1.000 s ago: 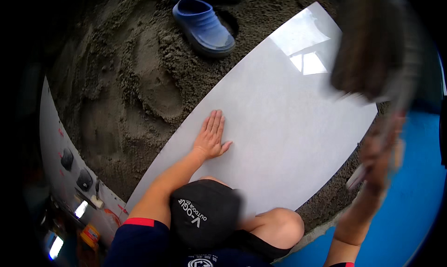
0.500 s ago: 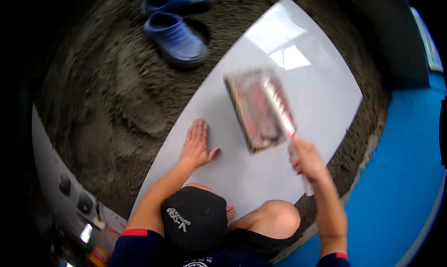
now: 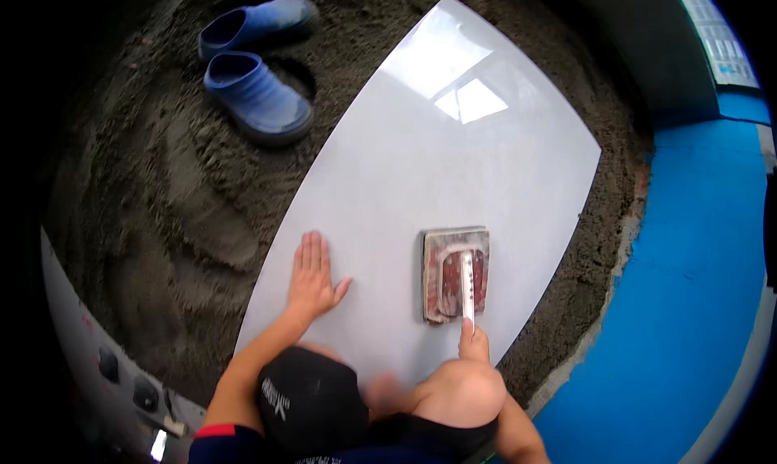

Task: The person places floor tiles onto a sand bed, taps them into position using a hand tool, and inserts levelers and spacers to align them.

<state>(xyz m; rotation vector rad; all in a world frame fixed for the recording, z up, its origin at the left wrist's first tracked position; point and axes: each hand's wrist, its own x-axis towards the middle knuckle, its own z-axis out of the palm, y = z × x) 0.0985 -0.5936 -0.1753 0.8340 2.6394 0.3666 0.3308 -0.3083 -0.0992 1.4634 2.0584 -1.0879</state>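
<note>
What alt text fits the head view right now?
The right hand grips a handled block over a large, pale, glossy tile, the left hand lying flat on the tile. Two blue shoes stand on dark sand alongside.

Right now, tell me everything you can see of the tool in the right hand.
The tool has a thick, roughly rectangular head, its reddish top blotched with pale grey and its left side darker. A narrow, pale, metallic-looking handle with a row of dark spots runs over the top toward the person, its near end in the right hand. The head appears to lie flat on the near right part of the glossy pale slab; its underside is hidden.
</note>
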